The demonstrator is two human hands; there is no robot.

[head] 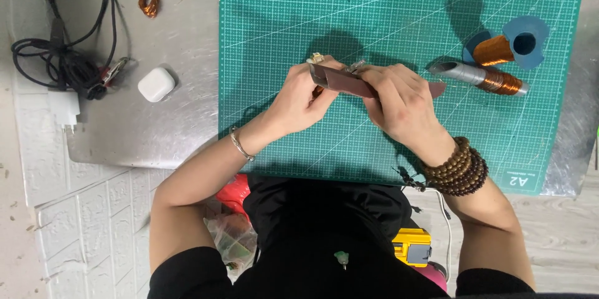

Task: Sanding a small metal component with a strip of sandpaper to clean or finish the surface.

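- Strip of reddish-brown abrasive sheet [368, 84] held above green cutting mat [399, 18], long axis running left to right with a slight downward slope to the right end.
- Left hand [299, 102] at strip's left end, thumb and forefinger pinched on that end; small pale metal piece [317, 58] showing just above those fingertips, whether gripped or only resting there cannot be told.
- Right hand [402, 102] lying over strip's middle, fingers curled and pressed down onto it; far right tip of strip sticking out past the knuckles.
- Both hands touching strip, neither nearer; strip passing between the fingers of each, not beside them.
- Grey tube wound with copper wire [483, 77] lying on mat just right of right hand, apart from it.
- Blue spool of copper wire [508, 46] behind that tube, near mat's far right corner.
- Small copper coil [148, 2], white case [156, 84] and black cables [65, 37] on metal tabletop [175, 130], well apart to the left.
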